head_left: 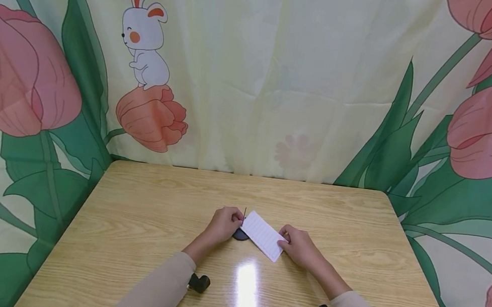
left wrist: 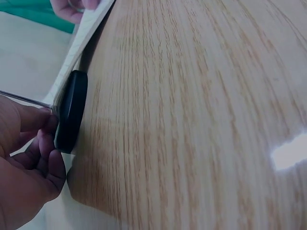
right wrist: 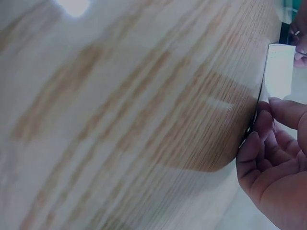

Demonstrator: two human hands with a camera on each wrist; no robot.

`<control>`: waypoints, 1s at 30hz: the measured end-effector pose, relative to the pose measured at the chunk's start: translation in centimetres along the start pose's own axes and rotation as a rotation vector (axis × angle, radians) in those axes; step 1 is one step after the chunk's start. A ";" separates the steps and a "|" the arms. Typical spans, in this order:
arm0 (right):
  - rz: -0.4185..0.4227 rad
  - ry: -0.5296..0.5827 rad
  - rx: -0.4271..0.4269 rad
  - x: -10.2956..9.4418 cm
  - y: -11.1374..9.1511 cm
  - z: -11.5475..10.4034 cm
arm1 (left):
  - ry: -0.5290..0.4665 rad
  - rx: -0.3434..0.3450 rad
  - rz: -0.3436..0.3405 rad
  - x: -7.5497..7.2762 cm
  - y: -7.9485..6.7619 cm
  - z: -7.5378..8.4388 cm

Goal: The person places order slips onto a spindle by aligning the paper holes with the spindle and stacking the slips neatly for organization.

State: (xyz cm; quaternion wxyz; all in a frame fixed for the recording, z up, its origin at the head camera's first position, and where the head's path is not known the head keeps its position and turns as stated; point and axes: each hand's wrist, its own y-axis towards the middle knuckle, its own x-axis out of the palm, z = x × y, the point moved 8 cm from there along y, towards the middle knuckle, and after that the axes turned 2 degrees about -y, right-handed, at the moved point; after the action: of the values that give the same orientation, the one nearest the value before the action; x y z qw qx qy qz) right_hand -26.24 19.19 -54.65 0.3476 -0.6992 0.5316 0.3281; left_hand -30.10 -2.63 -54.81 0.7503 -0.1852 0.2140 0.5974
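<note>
A white slip of lined paper [head_left: 264, 236] is held between both hands over the table. My left hand [head_left: 222, 224] pinches its left end, right beside a thin upright metal spike [head_left: 245, 213]. That spike rises from a round black base [head_left: 240, 236], which sits on the table partly under the paper. In the left wrist view, the dark base [left wrist: 72, 112] shows just beyond the left fingertips, and the rod meets the paper's end there. Thumb and fingers of my right hand [head_left: 300, 246] grip the opposite end; the right wrist view shows the paper [right wrist: 279, 72] stretching away from them.
The wooden table [head_left: 155, 194] has a bright light reflection [head_left: 247, 295] near its front. Behind it hangs a curtain [head_left: 246, 72] printed with tulips and a rabbit. Black wrist devices [head_left: 200, 283] sit by both sleeves.
</note>
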 end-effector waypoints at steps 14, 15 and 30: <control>0.003 -0.030 -0.012 0.2 0.0 -0.1 | 0.017 -0.002 0.000 0.0 -0.2 0.2; 0.003 -0.031 -0.014 0.2 0.0 -0.1 | 0.019 0.000 0.001 0.0 -0.2 0.2; 0.029 -0.060 -0.017 0.2 0.1 0.0 | 0.019 -0.013 0.001 -0.1 -0.4 0.3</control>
State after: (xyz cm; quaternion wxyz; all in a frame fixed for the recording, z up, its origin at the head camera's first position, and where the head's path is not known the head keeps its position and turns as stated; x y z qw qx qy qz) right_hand -26.35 19.11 -54.84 0.3525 -0.6841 0.5283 0.3586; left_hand -29.70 -2.60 -54.51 0.7467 -0.1955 0.2172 0.5975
